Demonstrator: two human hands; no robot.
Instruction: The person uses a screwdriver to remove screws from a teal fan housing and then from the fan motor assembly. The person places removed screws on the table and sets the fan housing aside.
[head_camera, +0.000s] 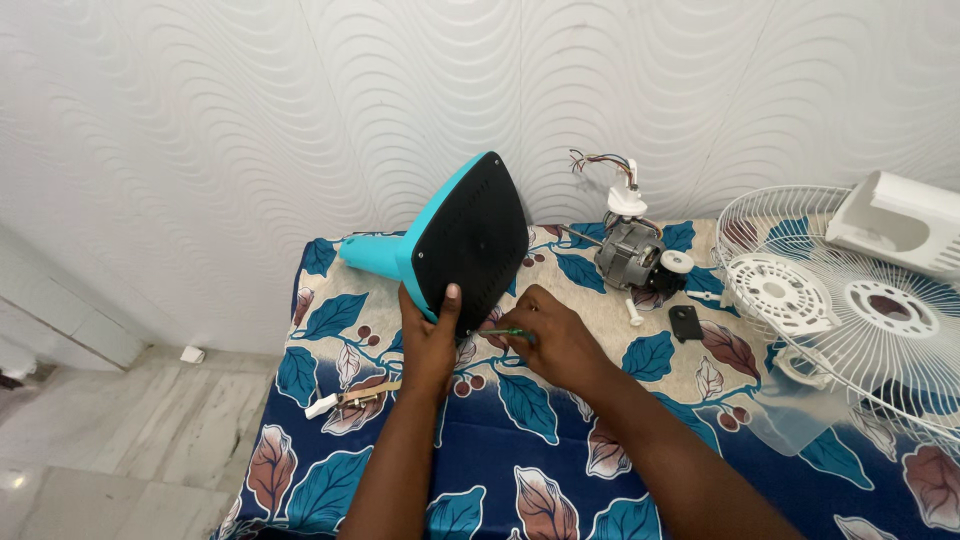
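Head view: left hand (428, 345) grips tilted teal fan base (455, 245) on counter (520, 470); right hand (555, 340) pinches green screwdriver (505, 332) at underside. Best: steady base, tip square.

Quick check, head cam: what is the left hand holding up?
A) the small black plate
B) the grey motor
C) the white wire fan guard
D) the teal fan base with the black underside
D. The left hand grips the lower edge of the teal fan base, tilted on edge so its black underside faces the camera; the right hand holds a green-handled screwdriver against it. The motor and wire guard lie untouched on the table.
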